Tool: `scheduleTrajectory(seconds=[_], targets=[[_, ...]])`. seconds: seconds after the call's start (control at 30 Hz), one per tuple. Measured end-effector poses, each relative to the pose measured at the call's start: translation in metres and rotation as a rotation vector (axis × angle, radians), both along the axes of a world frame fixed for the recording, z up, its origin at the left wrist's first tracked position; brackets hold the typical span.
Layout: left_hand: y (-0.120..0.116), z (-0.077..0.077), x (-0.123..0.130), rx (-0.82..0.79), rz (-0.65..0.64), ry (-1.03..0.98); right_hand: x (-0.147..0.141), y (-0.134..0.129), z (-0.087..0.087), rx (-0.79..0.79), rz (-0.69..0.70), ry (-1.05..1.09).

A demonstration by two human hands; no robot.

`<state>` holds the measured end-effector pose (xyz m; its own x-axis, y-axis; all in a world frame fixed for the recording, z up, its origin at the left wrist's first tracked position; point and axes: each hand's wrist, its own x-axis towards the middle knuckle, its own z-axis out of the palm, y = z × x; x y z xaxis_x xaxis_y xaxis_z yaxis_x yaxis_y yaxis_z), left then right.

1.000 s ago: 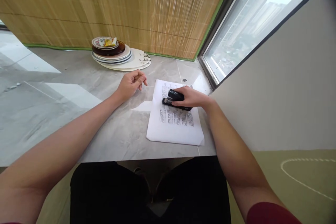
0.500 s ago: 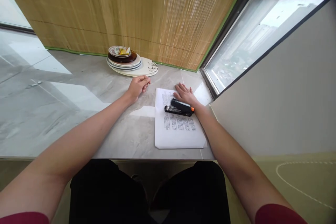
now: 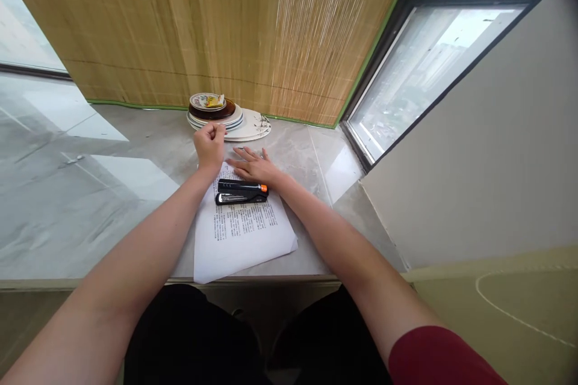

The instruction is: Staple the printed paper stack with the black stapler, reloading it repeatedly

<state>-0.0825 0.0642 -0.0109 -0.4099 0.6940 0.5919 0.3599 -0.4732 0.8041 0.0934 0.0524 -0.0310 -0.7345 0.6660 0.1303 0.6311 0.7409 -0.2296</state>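
A stack of printed sheets [image 3: 244,246] lies on the grey stone ledge, slightly turned, with its near left corner at the front edge. On the print rests a black stapler [image 3: 241,187] with an orange tip at its right end, lying on its side. My right hand [image 3: 253,167] is flat with fingers spread over the far edge of the sheets, just behind the stapler. Above the far left corner of the sheets, my left hand [image 3: 210,145] is curled closed. Its fingers hide whatever they may hold.
Behind my hands stands a pile of plates [image 3: 246,127] with a small yellow packet [image 3: 215,101] on top. A bamboo blind [image 3: 203,30] hangs behind them. To the right are a window [image 3: 388,84] and a white wall [image 3: 478,150].
My right hand has moved left, and the sheets and stapler have shifted left with it and turned a little. My left hand has moved slightly left, still closed.
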Motion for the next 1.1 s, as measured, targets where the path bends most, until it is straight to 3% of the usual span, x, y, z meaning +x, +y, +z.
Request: scheduleTrajectory(seconds=[0.2, 0.37, 0.43, 0.53, 0.67, 0.77, 0.9, 1.0, 1.1], targets=[[-0.01, -0.001, 0.016, -0.047, -0.132, 0.122, 0.091, -0.021, 0.012, -0.064, -0.008, -0.067], [-0.021, -0.003, 0.035, -0.114, -0.41, 0.354, 0.145, -0.02, 0.009, -0.065, -0.159, -0.086], [-0.025, -0.004, 0.043, -0.125, -0.494, 0.495, 0.147, -0.017, 0.006, -0.062, -0.181, -0.093], [-0.027, -0.008, 0.052, -0.088, -0.517, 0.647, 0.141, -0.016, 0.006, -0.004, -0.177, -0.06], [-0.024, -0.018, 0.052, -0.119, -0.595, 0.785, 0.142, -0.027, 0.027, 0.132, -0.219, 0.15], [-0.021, -0.025, 0.047, -0.161, -0.62, 0.862, 0.149, -0.043, 0.05, 0.017, -0.12, 0.306], [-0.02, -0.029, 0.043, -0.18, -0.627, 0.868, 0.154, -0.06, 0.064, -0.216, 0.167, 0.112], [-0.02, -0.029, 0.043, -0.194, -0.622, 0.843, 0.152, -0.064, 0.06, -0.212, 0.147, 0.041], [-0.021, -0.028, 0.044, -0.212, -0.628, 0.815, 0.149, -0.063, 0.053, -0.138, 0.08, 0.136]])
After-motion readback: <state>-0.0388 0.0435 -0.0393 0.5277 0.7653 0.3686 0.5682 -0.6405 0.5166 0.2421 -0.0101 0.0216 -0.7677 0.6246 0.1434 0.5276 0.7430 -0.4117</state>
